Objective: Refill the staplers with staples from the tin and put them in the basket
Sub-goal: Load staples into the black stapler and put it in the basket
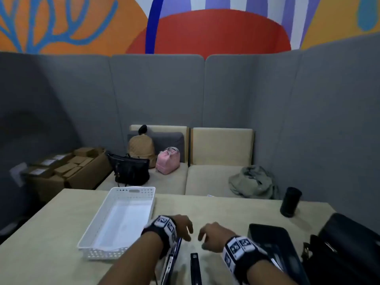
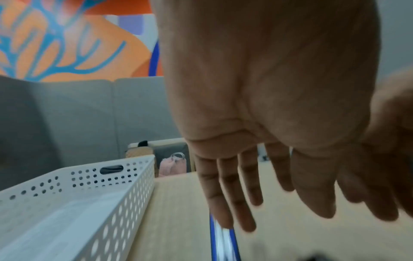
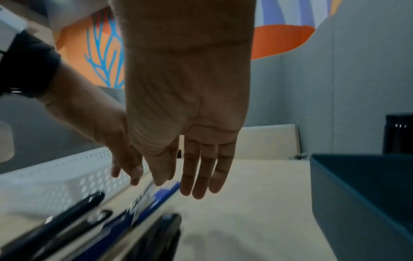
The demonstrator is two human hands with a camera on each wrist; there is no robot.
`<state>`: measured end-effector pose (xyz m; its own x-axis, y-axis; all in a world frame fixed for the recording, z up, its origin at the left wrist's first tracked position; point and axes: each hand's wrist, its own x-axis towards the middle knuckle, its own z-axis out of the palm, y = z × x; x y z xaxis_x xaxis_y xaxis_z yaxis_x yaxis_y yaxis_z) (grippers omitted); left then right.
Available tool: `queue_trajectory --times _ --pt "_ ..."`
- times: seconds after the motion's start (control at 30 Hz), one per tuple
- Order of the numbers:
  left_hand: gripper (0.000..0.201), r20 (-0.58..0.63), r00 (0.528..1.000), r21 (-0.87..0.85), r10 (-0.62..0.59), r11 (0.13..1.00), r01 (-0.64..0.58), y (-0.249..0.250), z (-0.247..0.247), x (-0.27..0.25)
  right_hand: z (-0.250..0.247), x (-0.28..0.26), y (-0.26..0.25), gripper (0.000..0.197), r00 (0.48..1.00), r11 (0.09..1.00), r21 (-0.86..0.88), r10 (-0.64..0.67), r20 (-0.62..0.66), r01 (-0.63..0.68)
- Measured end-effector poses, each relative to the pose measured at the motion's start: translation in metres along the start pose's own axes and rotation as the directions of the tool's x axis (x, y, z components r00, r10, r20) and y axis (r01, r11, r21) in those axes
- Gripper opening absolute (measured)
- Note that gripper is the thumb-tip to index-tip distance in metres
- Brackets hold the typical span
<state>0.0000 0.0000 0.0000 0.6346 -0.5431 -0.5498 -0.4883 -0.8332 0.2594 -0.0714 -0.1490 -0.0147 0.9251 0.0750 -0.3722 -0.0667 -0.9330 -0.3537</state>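
Note:
A white perforated basket lies on the table at the left, nothing visible inside. A blue stapler lies swung apart just below my left hand, whose fingers hang straight above it, holding nothing. A black stapler lies beside it, and another black one lies nearer the basket. My right hand hovers with straight fingers over the table. A dark tin stands at the right.
A black cylindrical bottle stands at the table's far right and a black bag at the right edge. Behind the table a beige sofa holds bags and a green garment. Cardboard boxes sit at the left.

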Motion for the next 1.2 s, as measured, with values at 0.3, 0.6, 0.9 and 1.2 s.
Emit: queue_trajectory --times 0.3,0.6,0.9,1.2 --pt "0.047 0.095 0.977 0.318 0.193 0.924 -0.214 0.006 0.080 0.030 0.078 0.005 0.020 0.060 0.972 0.979 0.125 0.135 0.195 -0.161" --pt "0.030 -0.237 0.944 0.191 0.231 0.963 -0.188 0.013 0.098 0.046 0.080 -0.007 0.049 0.027 0.975 0.969 0.137 0.213 -0.060 -0.204" --pt "0.031 -0.415 0.909 -0.410 -0.045 0.901 -0.143 -0.005 0.121 0.059 0.094 -0.017 0.065 0.024 0.920 0.943 0.243 0.291 -0.261 -0.229" --pt "0.030 -0.191 0.760 -0.980 -0.622 0.071 -0.188 0.003 0.144 0.051 0.099 -0.016 0.081 0.024 0.925 0.972 0.153 0.218 -0.310 -0.178"
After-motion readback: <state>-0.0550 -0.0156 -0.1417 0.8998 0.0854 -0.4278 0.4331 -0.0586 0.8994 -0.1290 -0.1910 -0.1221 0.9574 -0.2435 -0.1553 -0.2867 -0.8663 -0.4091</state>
